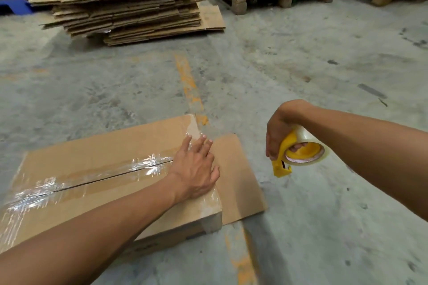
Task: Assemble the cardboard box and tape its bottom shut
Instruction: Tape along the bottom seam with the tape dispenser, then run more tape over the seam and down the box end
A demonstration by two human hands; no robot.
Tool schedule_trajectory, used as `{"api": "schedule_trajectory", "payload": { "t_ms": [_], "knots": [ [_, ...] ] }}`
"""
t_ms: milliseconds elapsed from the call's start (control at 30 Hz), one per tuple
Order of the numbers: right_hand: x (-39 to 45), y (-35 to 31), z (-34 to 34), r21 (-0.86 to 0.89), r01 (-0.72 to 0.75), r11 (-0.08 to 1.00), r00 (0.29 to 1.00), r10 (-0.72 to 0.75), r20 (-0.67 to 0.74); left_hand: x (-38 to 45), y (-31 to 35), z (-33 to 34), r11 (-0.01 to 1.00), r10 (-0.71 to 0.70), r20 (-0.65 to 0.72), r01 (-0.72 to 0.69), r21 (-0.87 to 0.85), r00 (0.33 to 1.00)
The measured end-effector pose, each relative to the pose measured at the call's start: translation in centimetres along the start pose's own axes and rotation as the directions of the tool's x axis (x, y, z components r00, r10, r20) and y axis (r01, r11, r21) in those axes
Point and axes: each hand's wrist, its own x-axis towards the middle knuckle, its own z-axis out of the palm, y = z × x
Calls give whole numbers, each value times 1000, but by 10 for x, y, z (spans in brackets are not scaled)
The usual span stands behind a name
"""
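A brown cardboard box [97, 152] lies bottom-up on the concrete floor at the lower left. Clear shiny tape [88, 176] runs along its centre seam, and more tape crosses its right edge. My left hand [195, 165] rests flat, fingers spread, on the taped right end of the box. A loose flap [238, 176] spreads onto the floor to the right of it. My right hand [281, 131] hovers right of the box, gripping a yellow tape dispenser [298, 151] with a roll of clear tape, held apart from the box.
A tall stack of flattened cardboard boxes [129, 0] stands on the floor at the back left. Wooden pallets [273, 0] loaded with cartons stand at the back right. A worn orange floor line [188, 83] runs past the box. A blue object [14, 6] lies far left.
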Motion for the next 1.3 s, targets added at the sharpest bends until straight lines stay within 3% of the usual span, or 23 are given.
{"api": "schedule_trajectory", "payload": {
  "t_ms": [200, 300, 367, 433, 500, 533, 600, 667, 733, 833, 967, 1133, 1300],
  "knots": [
    [-55, -19, -11, -20, 6, 1000, 995, -8, -97, 15, 4, -3, 996, 69, 115, -74, 39, 991],
    [-77, -24, -21, 131, 101, 986, 980, -77, -181, 16, 1, -4, 994, 105, 125, -102, -31, 987],
    [-91, -25, -27, 229, 229, 946, 926, -139, -351, 12, -2, -8, 980, 152, 66, -141, -140, 986],
    [-101, -29, -31, 346, 408, 844, 843, -204, -497, 3, -9, -13, 927, 84, -94, -113, -357, 992],
    [-104, -35, -34, 505, 567, 651, 789, -253, -560, -4, -29, -18, 786, -187, -223, 9, -619, 957],
    [-105, -39, -35, 555, 628, 545, 764, -298, -572, -7, -44, -23, 650, -351, -204, 81, -755, 914],
    [-111, -50, -32, 592, 719, 363, 695, -399, -599, -18, -77, -38, 210, -539, 31, 171, -963, 842],
    [-118, -61, -30, 618, 763, 186, 617, -495, -612, -37, -108, -51, -235, -450, 350, 270, -934, 821],
    [-124, -70, -26, 663, 746, 56, 568, -573, -590, -63, -126, -60, -422, -321, 480, 331, -844, 816],
    [-126, -83, -21, 713, 701, -7, 534, -658, -531, -95, -134, -61, -590, -179, 543, 352, -726, 820],
    [-126, -102, -21, 732, 681, 1, 522, -701, -486, -117, -130, -68, -736, -5, 520, 349, -580, 854],
    [-132, -118, -25, 716, 694, 75, 529, -728, -436, -125, -123, -84, -778, 100, 486, 373, -505, 868],
    [-137, -123, -26, 710, 700, 81, 515, -745, -423, -120, -117, -82, -826, 63, 512, 333, -455, 857]
  ]
}}
